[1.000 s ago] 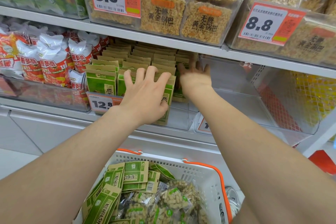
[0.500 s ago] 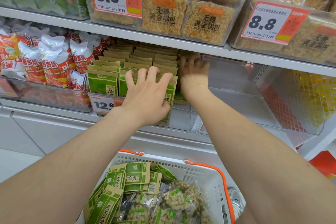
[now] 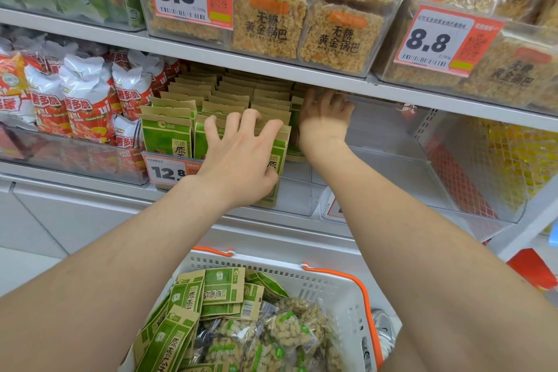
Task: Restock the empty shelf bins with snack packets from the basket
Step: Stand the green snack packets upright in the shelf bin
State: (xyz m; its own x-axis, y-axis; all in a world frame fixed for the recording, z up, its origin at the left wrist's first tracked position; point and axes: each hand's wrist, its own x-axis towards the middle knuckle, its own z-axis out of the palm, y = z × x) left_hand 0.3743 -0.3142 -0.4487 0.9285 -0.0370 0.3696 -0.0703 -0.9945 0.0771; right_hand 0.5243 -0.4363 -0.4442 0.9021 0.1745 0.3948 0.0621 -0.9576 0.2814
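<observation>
Rows of green and tan snack packets [image 3: 168, 136] stand upright in a clear shelf bin behind a 12.8 price tag [image 3: 168, 172]. My left hand [image 3: 241, 160] presses on the front packets with fingers spread and the thumb across the right front packet. My right hand [image 3: 323, 124] reaches deep at the right end of the rows, fingers curled; what they hold is hidden. To the right is an empty clear bin [image 3: 392, 181]. Below, a white basket [image 3: 332, 284] with orange handles holds more green packets [image 3: 223, 288] and clear peanut packets [image 3: 287, 329].
Red and white snack bags [image 3: 87, 106] fill the bin to the left. The shelf above carries clear bins of yellow rice-crust packs [image 3: 338, 39] with 8.8 tags. A white mesh divider [image 3: 471, 160] closes the empty bin's right side.
My right hand's fingers have gone from straight to curled and reached a little deeper. My left hand stays on the front packets. The view has shifted slightly.
</observation>
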